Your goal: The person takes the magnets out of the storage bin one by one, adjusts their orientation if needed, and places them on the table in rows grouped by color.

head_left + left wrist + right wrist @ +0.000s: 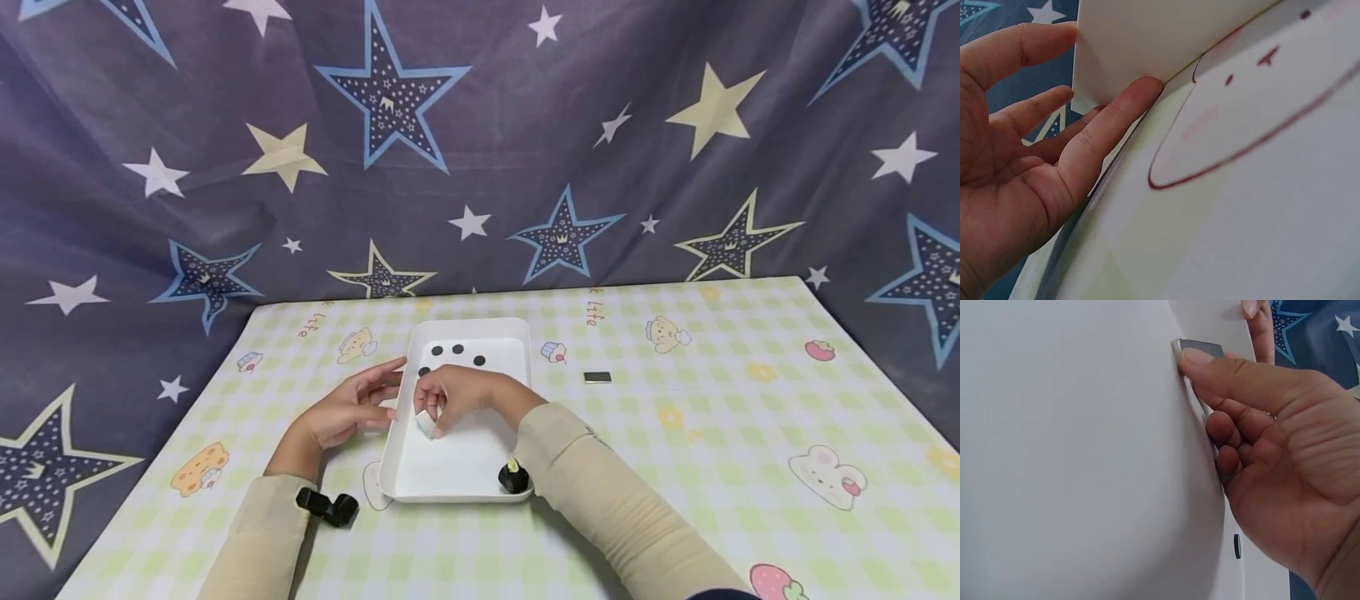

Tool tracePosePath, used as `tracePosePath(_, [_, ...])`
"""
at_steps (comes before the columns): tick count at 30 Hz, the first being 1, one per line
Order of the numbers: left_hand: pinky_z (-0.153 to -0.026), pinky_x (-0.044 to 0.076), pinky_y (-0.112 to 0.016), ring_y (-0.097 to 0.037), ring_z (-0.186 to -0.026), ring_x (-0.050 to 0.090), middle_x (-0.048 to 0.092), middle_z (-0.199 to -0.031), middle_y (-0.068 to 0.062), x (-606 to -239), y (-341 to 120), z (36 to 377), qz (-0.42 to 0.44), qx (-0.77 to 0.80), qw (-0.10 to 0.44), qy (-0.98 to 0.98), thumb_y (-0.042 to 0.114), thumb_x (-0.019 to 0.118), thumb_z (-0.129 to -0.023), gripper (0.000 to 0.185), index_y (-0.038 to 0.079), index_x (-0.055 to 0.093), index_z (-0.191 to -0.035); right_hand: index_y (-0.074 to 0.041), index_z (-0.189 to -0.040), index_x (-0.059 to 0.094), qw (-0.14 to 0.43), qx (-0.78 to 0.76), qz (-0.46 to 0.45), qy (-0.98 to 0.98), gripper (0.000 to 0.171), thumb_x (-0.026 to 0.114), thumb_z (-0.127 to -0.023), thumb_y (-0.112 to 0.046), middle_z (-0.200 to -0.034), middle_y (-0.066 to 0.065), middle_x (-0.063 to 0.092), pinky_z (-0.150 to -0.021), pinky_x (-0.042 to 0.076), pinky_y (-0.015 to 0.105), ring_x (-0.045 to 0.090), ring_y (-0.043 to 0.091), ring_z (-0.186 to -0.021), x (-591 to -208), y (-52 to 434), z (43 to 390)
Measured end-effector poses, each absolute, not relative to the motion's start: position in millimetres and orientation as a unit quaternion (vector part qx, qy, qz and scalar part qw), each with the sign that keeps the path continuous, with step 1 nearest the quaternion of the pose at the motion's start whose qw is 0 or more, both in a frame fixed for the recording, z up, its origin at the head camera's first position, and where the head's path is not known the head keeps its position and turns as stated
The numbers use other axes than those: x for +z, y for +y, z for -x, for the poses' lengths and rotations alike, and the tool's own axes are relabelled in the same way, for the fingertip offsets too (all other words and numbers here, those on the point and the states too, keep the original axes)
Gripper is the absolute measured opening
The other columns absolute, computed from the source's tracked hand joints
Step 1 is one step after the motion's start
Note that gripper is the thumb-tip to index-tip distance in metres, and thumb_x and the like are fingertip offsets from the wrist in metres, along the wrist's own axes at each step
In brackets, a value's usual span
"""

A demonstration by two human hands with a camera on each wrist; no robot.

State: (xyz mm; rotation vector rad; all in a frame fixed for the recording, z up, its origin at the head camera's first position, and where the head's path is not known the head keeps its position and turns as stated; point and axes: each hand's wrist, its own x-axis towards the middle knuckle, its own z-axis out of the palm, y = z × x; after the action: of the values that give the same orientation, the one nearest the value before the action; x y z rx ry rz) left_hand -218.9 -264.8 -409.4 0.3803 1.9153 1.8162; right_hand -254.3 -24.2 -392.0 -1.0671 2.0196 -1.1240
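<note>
Across the far side, from left to right, hangs a dark star-patterned curtain (480, 125); in front of it a green-checked tablecloth (675, 492) covers the table. At near left, a beige sleeve (258, 533) has a black device (327, 507) at its cuff. Beyond it the left hand (348, 408) is spread, its fingertips against the outer left wall of a white tray (450, 471); the left wrist view shows the thumb laid along the low part of that wall.

In the far part of the tray lie four visible black discs (458, 349); the right hand may hide others. Toward the left wall, about midway between the tray's far and near ends, is a small silvery block (426, 423), tilted and pinched between the thumb and fingers of the right hand (459, 392). Whether the block touches the tray cannot be told.

A round black piece (513, 478) with a yellow bit appears over the tray's near right corner, beside the right sleeve (622, 508), which reaches in from near right. Right of the tray, well apart from it, a dark rectangular block (597, 377) lies on the cloth.
</note>
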Motion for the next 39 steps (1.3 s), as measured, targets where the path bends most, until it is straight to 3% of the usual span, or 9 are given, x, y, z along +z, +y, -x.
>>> tracePosePath(5, [-0.088,0.053,-0.036,-0.023,-0.127,0.045,0.027,-0.152,-0.025,-408.7,-263.4,218.3,-0.133,0.659,0.235,0.702,-0.008,0.067,-0.082,0.087,0.007,0.022,-0.156,0.004,-0.096,0.064,0.303,-0.449,0.395,0.742,0.016,0.069,-0.082,0.01,-0.075,0.0,0.063,-0.066,0.042,0.017,0.054,0.007,-0.068,-393.5,-19.8,258.5])
tracePosePath(9, [-0.088,0.053,-0.036,-0.026,-0.128,0.044,0.025,-0.153,-0.026,-408.6,-262.9,218.5,-0.132,0.659,0.236,0.702,-0.009,0.066,-0.083,0.088,0.006,0.02,-0.156,0.005,-0.095,0.065,0.311,-0.474,0.379,0.731,0.013,0.068,-0.083,0.009,-0.075,-0.001,0.063,-0.067,0.044,0.018,0.055,0.007,-0.069,-393.4,-14.5,261.4])
tracePosePath(15, [-0.088,0.053,-0.034,-0.029,-0.131,0.042,0.025,-0.153,-0.026,-408.9,-262.5,219.5,-0.136,0.662,0.239,0.698,-0.01,0.065,-0.083,0.088,0.004,0.017,-0.156,0.004,-0.094,0.066,0.307,-0.495,0.341,0.738,0.013,0.068,-0.082,0.009,-0.074,0.0,0.063,-0.066,0.044,0.02,0.056,0.009,-0.068,-391.0,-8.0,263.5])
tracePosePath(23, [-0.088,0.052,-0.033,-0.032,-0.131,0.041,0.026,-0.153,-0.027,-410.0,-263.0,220.1,-0.137,0.661,0.236,0.699,-0.011,0.065,-0.083,0.088,0.004,0.018,-0.156,0.003,-0.095,0.065,0.32,-0.524,0.299,0.731,0.013,0.062,-0.084,0.01,-0.074,0.006,0.062,-0.069,0.057,0.033,0.062,0.017,-0.063,-387.8,3.8,263.3])
tracePosePath(39, [-0.087,0.053,-0.034,-0.03,-0.13,0.042,0.026,-0.152,-0.027,-409.5,-263.7,219.3,-0.137,0.667,0.241,0.691,-0.012,0.064,-0.083,0.087,0.004,0.018,-0.156,0.011,-0.101,0.062,0.312,-0.557,0.285,0.716,0.017,0.061,-0.084,0.01,-0.077,0.007,0.062,-0.07,0.058,0.037,0.061,0.016,-0.064,-364.5,16.6,259.9])
